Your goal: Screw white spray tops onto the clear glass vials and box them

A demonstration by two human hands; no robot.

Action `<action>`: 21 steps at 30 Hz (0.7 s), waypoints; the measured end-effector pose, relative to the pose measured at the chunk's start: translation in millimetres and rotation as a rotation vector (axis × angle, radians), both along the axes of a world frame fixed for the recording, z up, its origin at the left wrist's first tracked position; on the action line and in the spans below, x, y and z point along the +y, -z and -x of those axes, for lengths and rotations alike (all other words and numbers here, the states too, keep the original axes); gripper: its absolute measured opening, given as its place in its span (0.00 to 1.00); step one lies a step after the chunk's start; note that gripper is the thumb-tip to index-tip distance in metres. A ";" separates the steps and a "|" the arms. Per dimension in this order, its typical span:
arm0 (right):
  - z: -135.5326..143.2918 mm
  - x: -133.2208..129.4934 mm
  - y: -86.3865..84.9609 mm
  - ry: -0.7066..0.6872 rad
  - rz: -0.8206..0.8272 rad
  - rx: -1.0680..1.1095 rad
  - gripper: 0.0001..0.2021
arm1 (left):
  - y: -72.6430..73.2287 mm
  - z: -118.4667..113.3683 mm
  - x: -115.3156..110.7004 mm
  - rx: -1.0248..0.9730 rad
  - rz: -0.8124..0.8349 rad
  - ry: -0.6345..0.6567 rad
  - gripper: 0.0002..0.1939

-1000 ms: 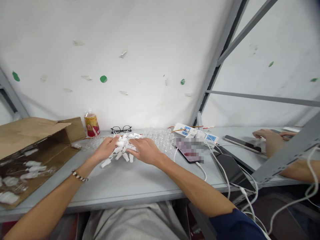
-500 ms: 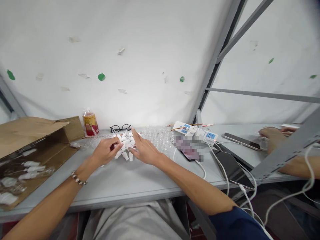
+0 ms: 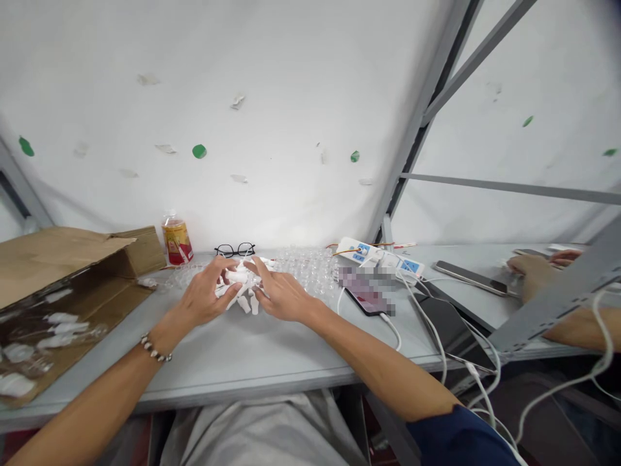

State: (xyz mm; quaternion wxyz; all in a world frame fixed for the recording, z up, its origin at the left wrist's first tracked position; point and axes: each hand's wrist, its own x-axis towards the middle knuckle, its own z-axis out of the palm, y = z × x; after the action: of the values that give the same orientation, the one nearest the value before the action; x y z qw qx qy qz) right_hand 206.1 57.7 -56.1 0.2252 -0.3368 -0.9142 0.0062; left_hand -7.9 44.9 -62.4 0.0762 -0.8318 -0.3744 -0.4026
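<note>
A heap of white nozzle-like caps [image 3: 249,304], some with thin tubes, lies on the grey table. My left hand [image 3: 204,294] is at the heap's left side, thumb and fingers apart around a few white caps. From the right, my right hand [image 3: 284,294] reaches in with its fingers curved and spread, fingertips at the caps. Whether either hand grips a single cap is hard to see. Directly behind and to the right stand many small clear bottles [image 3: 310,268], packed close together.
On the left is an open cardboard box [image 3: 138,255] with clear bottles and white caps inside. A red-yellow bottle [image 3: 176,241] and glasses [image 3: 235,250] stand by the wall. At right lie a power strip [image 3: 354,248], phones [image 3: 371,299] and cables; another person's hand [image 3: 528,266] is beyond the post.
My left hand has opened from a closed pinch, its fingers now spread over the caps. My right hand's raised fingers have come down to the heap.
</note>
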 end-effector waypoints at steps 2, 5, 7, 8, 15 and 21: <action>-0.4 0.2 1.1 -0.044 -0.002 -0.040 0.31 | 1.4 -0.7 0.4 0.006 -0.005 -0.003 0.13; 0.2 1.6 5.1 -0.125 -0.040 -0.061 0.27 | 0.7 -1.1 1.4 0.051 0.061 -0.106 0.11; 0.9 2.7 7.4 -0.160 -0.064 -0.045 0.24 | -2.4 0.6 2.4 0.024 0.108 -0.192 0.13; 1.0 3.2 7.9 -0.163 -0.069 -0.022 0.23 | -4.8 2.5 3.0 -0.020 0.111 -0.225 0.14; -6.5 7.2 -3.6 -0.018 -0.064 0.325 0.15 | -15.7 28.9 11.4 -0.409 -0.125 -0.422 0.14; -10.0 8.0 -5.9 -0.035 -0.075 0.335 0.14 | -3.9 30.0 20.4 -0.131 -0.064 -0.321 0.19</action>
State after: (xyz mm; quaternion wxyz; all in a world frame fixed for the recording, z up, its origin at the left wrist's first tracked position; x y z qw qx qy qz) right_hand 216.2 65.7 -50.2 0.3865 -0.3066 -0.8692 0.0320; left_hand -37.9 65.3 -58.6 0.1414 -0.7304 -0.4936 -0.4504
